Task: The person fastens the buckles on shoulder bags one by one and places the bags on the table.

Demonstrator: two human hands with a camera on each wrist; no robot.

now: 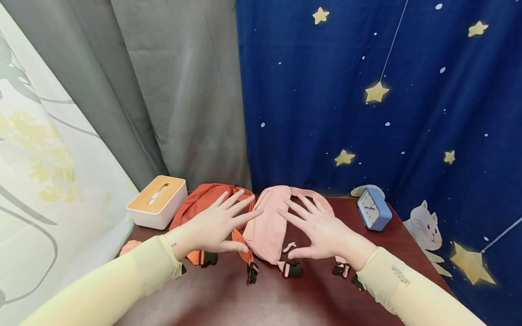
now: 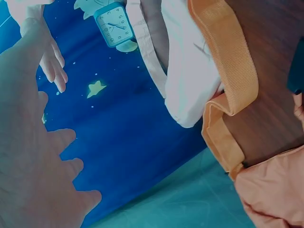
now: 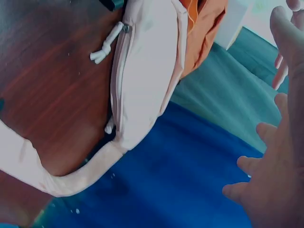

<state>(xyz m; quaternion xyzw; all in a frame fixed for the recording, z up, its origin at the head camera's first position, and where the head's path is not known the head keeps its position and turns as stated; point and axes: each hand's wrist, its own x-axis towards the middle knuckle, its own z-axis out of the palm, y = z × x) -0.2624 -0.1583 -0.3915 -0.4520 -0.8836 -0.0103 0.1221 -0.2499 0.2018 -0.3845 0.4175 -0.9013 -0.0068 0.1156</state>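
Both hands are held up with fingers spread and hold nothing. In the head view the left hand [image 1: 216,224] is in front of a red-orange bag [image 1: 204,199] with an orange strap, partly hiding it. The right hand [image 1: 320,228] overlaps the strap side of a pink bag [image 1: 267,224], which lies beside the orange one. The left wrist view shows the left hand [image 2: 42,156] at the left edge, apart from the orange strap [image 2: 235,61]. At the right edge of the right wrist view is the right hand [image 3: 270,166], away from the pink bag [image 3: 147,66].
A white tissue box with a wooden lid [image 1: 157,201] stands at the back left of the dark red table [image 1: 261,303]. A blue clock [image 1: 374,209] is at the back right. Black buckles [image 1: 291,270] lie near the bags. Grey and blue curtains [image 1: 293,113] hang behind.
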